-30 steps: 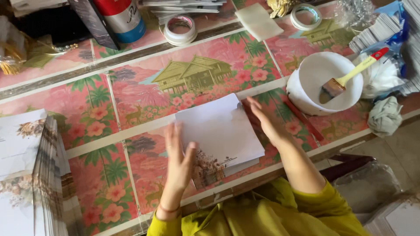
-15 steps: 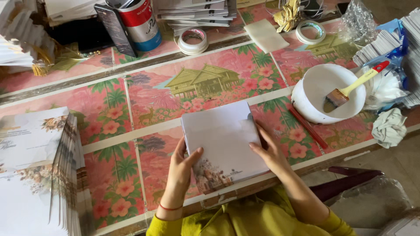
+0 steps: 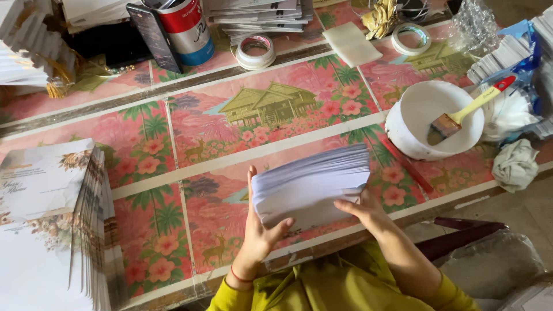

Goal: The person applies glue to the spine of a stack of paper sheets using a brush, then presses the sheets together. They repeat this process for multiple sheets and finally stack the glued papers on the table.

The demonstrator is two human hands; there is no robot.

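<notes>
Both hands are clamping the card stack (image 3: pixel 311 187) at lower centre: left hand (image 3: pixel 259 230) probably underneath, right hand (image 3: pixel 363 210) gripping its right end; long axis running left-right.

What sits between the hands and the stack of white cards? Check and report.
Nothing visible does. The left hand already grips the stack of white cards at its left end, fingers wrapped round the edge, and the right hand touches its lower right side. The stack is tilted up above the flowered tablecloth.
</notes>
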